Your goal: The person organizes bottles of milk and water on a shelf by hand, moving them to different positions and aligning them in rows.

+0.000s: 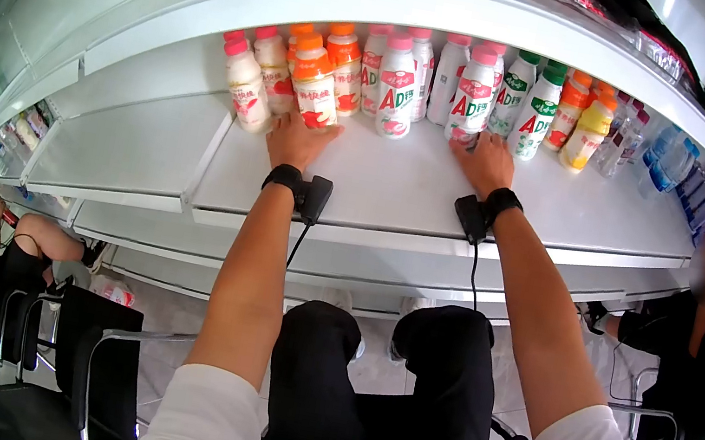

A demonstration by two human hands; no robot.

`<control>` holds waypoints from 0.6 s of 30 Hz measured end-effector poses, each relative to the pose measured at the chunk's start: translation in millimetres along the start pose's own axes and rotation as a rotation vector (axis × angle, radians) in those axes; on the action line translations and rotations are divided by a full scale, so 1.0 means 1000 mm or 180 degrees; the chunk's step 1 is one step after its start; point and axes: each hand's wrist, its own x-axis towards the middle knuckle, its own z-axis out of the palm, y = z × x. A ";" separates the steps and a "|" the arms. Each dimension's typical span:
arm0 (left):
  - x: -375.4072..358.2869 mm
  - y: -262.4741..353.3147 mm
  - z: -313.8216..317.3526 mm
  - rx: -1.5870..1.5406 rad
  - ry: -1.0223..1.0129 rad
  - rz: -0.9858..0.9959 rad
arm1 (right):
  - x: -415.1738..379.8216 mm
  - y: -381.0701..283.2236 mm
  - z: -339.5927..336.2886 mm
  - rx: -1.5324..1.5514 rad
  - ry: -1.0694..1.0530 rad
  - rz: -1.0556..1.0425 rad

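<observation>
Rows of drink bottles stand on a white shelf (378, 182). My left hand (298, 143) is at the base of an orange-capped bottle (315, 86), its fingers apart and partly hidden behind the bottle's foot. A pink-capped cream bottle (246, 86) leans a little just left of it. My right hand (485, 164) rests on the shelf with spread fingers, in front of a pink-capped white bottle (472, 95) and a green-capped bottle (537, 116). Another pink-capped white bottle (397, 86) stands upright between my hands.
A yellow-capped bottle (586, 134) and water bottles (666, 167) stand farther right. An upper shelf edge (427, 9) hangs over the bottles. A low divider (212, 148) crosses the shelf at left. People sit at both sides, with chairs (102, 355) nearby.
</observation>
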 end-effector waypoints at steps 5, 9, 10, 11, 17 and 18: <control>0.005 0.012 0.003 0.0489 -0.0197 -0.0336 | 0.003 0.004 0.004 -0.0058 0.0096 -0.0063; 0.000 0.020 -0.008 0.0481 -0.0286 -0.0420 | 0.002 0.003 0.004 -0.0027 0.0028 -0.0063; 0.002 0.017 -0.005 0.0499 -0.0219 -0.0400 | 0.003 0.001 0.002 -0.0011 -0.0015 -0.0032; 0.004 0.012 0.001 0.0510 -0.0156 -0.0375 | 0.002 0.001 0.000 -0.0002 -0.0056 0.0006; 0.007 0.014 0.006 0.0658 -0.0173 -0.0490 | 0.005 0.007 0.013 -0.0047 0.0119 -0.0029; 0.004 0.013 0.006 0.0706 -0.0112 -0.0461 | 0.003 0.006 0.009 0.0017 0.0192 -0.0087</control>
